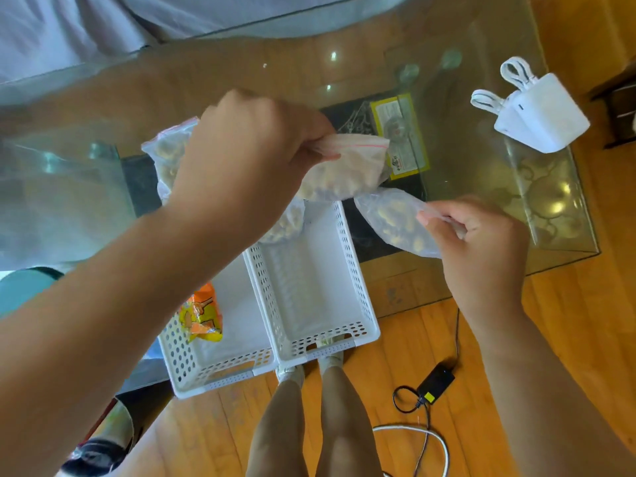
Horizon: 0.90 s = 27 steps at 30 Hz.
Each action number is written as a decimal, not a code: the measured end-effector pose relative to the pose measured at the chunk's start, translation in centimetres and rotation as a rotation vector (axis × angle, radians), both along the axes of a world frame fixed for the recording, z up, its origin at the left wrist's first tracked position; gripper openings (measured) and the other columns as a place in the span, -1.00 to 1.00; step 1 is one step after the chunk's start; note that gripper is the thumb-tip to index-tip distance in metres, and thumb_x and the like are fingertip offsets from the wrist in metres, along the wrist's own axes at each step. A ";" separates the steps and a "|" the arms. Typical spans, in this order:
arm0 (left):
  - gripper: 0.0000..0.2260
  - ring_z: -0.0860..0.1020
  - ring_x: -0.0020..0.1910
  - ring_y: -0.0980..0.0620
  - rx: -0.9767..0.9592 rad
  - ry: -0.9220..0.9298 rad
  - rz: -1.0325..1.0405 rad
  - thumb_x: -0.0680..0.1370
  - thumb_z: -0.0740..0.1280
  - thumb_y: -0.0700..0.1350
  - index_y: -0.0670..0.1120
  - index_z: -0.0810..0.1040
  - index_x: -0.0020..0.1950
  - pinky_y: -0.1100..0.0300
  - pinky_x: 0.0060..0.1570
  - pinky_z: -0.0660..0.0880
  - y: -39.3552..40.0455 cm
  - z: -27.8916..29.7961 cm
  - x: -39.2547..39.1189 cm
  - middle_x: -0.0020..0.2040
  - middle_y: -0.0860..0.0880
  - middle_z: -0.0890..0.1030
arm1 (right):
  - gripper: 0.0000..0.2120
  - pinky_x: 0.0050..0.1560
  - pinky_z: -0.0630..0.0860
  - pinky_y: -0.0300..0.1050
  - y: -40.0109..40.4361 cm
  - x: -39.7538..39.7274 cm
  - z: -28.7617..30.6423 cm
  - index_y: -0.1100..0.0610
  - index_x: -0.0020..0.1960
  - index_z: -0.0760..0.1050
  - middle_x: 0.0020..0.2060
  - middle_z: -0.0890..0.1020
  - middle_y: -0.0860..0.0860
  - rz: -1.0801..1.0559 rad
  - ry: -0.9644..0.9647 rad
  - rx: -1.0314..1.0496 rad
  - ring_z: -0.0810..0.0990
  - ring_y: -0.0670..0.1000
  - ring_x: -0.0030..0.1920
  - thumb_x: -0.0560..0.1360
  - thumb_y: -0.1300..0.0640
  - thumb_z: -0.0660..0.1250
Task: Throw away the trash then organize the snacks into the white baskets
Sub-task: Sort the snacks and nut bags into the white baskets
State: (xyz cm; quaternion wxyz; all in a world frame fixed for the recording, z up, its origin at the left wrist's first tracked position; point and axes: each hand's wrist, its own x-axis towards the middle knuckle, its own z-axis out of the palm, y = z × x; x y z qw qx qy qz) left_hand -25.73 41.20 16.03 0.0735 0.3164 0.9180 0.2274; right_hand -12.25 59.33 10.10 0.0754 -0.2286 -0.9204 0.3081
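Both hands pinch snack bags: left hand (pixel 254 149) holds a zip bag of nuts (pixel 344 166), right hand (pixel 478 242) another clear bag (pixel 389 218), above the right white basket (pixel 354 270). Only an orange packet (pixel 203 315) is in the left basket (pixel 192 363), so sorting has just begun, I think.

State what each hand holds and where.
Left hand pinches one clear snack bag at its red zip edge; right hand pinches another bag at its end.
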 end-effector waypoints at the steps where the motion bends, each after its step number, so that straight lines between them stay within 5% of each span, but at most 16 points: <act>1: -0.83 0.56 -0.30 -0.17 -0.017 -0.005 0.005 0.53 0.29 -0.12 -0.11 0.67 -0.08 -0.02 -0.26 0.49 -0.7 0.3 0.7 -0.31 -0.15 0.63 | -0.86 -0.24 0.56 -0.08 -0.4 0.3 0.6 0.24 -0.02 0.64 -0.16 0.68 0.13 0.030 -0.009 0.014 0.62 0.09 -0.19 0.47 0.30 0.34; 6: -0.89 0.51 -0.38 -0.07 -0.031 -0.118 0.074 0.51 0.36 -0.17 -0.05 0.69 -0.10 0.12 -0.37 0.46 -3.9 -0.3 4.1 -0.34 -0.07 0.64 | -0.83 -0.24 0.53 -0.14 -2.2 2.0 1.7 0.25 -0.01 0.65 -0.13 0.67 0.14 0.207 -0.040 0.071 0.62 0.11 -0.17 0.44 0.35 0.34; 11: -0.82 0.61 -0.32 -0.15 -0.004 -0.191 0.125 0.47 0.29 -0.13 -0.09 0.70 -0.10 0.05 -0.32 0.55 -6.4 -2.5 6.0 -0.28 -0.09 0.69 | -0.76 -0.27 0.52 -0.17 -3.9 3.6 0.9 0.23 -0.06 0.66 -0.21 0.67 0.11 0.359 -0.020 0.040 0.61 0.08 -0.22 0.47 0.16 0.25; 16: -0.87 0.63 -0.19 -0.11 -0.054 -0.322 0.167 0.50 0.37 -0.11 -0.04 0.69 -0.02 -0.01 -0.17 0.58 -6.9 -5.2 6.7 -0.15 -0.05 0.71 | -0.79 -0.30 0.58 0.01 -6.2 4.5 -0.8 0.23 -0.08 0.67 -0.24 0.67 0.10 0.474 -0.031 0.025 0.62 0.12 -0.24 0.46 0.17 0.29; 23: -0.84 0.59 -0.04 -0.16 -0.245 -0.471 0.160 0.54 0.29 -0.09 0.02 0.65 0.03 0.00 -0.04 0.54 -6.4 -8.7 6.6 -0.04 -0.06 0.67 | -0.89 -0.33 0.57 0.01 -9.2 3.6 -3.0 0.20 -0.16 0.68 -0.33 0.66 0.09 0.580 -0.143 0.007 0.61 0.11 -0.32 0.33 0.32 0.47; 27: -0.83 0.55 0.06 -0.16 -0.267 -0.566 0.174 0.52 0.33 -0.09 0.04 0.64 0.07 0.01 0.06 0.50 -5.5 -10.0 6.0 0.05 -0.07 0.65 | -0.89 -0.24 0.56 -0.01 -11.0 2.2 -4.5 0.18 -0.18 0.66 -0.33 0.65 0.09 0.667 -0.251 0.147 0.59 0.11 -0.31 0.46 0.23 0.35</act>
